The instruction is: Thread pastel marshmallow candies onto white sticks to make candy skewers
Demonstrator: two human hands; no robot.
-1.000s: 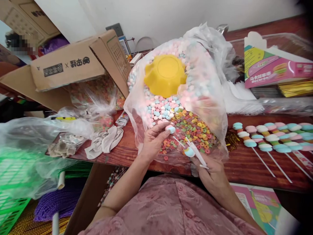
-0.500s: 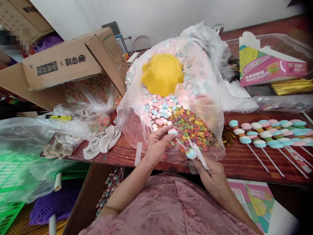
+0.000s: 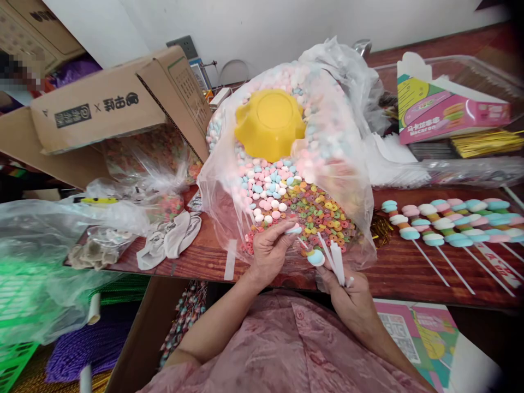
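My left hand (image 3: 270, 251) pinches a pink, white and blue marshmallow (image 3: 293, 230) between thumb and fingertips. Just below it, the tip of a skewer pokes up from a yellowish ring candy with a blue-and-white marshmallow (image 3: 316, 258) under it. My right hand (image 3: 350, 292) grips this skewer together with several white paper sticks (image 3: 338, 262). Behind both hands lies a clear plastic bag (image 3: 215, 204) holding pastel marshmallows (image 3: 266, 188) and sugared ring candies (image 3: 319, 210). A yellow scalloped bowl (image 3: 270, 125) rests upside down on the marshmallows.
On the table's right lie several finished candy skewers (image 3: 446, 224). Beyond them are a printed Macaron box (image 3: 450, 109) and gold twist ties (image 3: 487, 144). To the left are an open cardboard box (image 3: 102, 109), a crumpled grey cloth (image 3: 172, 240) and a yellow cutter (image 3: 96, 200).
My left hand has shifted slightly right and down, bringing its marshmallow nearer the skewer tip. The white sticks in my right hand have turned more upright.
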